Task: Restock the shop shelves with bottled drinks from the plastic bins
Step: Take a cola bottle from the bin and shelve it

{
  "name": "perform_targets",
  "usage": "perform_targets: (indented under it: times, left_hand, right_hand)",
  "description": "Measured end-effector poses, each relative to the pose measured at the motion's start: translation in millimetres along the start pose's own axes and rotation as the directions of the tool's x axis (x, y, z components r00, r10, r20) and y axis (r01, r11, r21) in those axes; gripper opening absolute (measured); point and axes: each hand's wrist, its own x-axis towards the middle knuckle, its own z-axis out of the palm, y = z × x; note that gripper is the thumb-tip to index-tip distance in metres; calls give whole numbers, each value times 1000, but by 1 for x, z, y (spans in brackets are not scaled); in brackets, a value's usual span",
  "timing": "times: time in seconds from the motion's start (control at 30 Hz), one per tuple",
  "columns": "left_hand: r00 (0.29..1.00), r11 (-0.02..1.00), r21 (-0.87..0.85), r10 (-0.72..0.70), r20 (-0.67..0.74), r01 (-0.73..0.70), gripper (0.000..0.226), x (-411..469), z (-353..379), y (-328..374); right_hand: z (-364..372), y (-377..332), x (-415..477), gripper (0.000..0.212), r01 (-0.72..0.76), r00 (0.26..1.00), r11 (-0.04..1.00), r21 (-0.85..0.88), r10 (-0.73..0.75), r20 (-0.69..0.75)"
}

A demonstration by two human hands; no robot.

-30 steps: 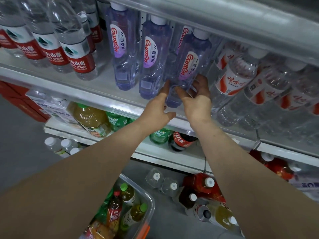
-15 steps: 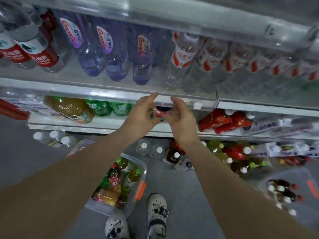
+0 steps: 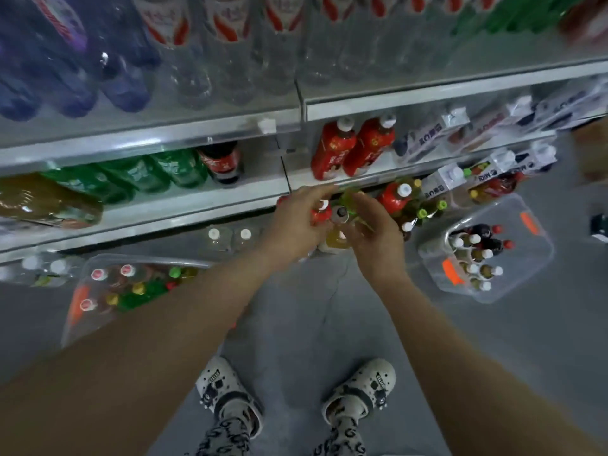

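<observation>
My left hand (image 3: pixel 292 225) and my right hand (image 3: pixel 373 236) hang side by side, low in front of the shelves, fingers loosely spread and holding nothing. Behind and between them stand several bottles (image 3: pixel 339 213) at floor level, with red, dark and yellow-green tops; whether my fingers touch them I cannot tell. A clear plastic bin (image 3: pixel 98 260) full of mixed drinks sits on the floor at the left, partly hidden by my left forearm. A second clear bin (image 3: pixel 534 235) with dark and pale bottles sits on the right.
Purple bottles (image 3: pixel 125 80) and clear water bottles (image 3: pixel 230 60) fill the upper shelf. Below stand green bottles (image 3: pixel 171 169), a cola bottle (image 3: pixel 223 161), red bottles (image 3: pixel 355 146) and cartons (image 3: pixel 437 133). My two shoes (image 3: pixel 296 390) stand on the grey floor.
Both hands let go of the purple bottle on the upper shelf and dropped, empty, past the shelf edge to the floor-level bottles. The view tilted down and to the right.
</observation>
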Motion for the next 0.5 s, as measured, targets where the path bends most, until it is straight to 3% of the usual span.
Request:
perform_targets:
  times: [0.1,0.3,0.5]
  left_hand:
    - [999,1000,-16,10,41,-9,58,8,51,15]
    - [993,989,137,34,116,-50,50,23,165,49]
    - [968,994,105,-32,251,5,55,47,275,94]
  right_hand:
    - [-40,40,-3,41,-48,999,999,7,48,-14]
    - [-145,107,-12,44,-129,990,991,18,130,-57]
    - [-255,168,-13,48,-225,968,973,44,228,-105]
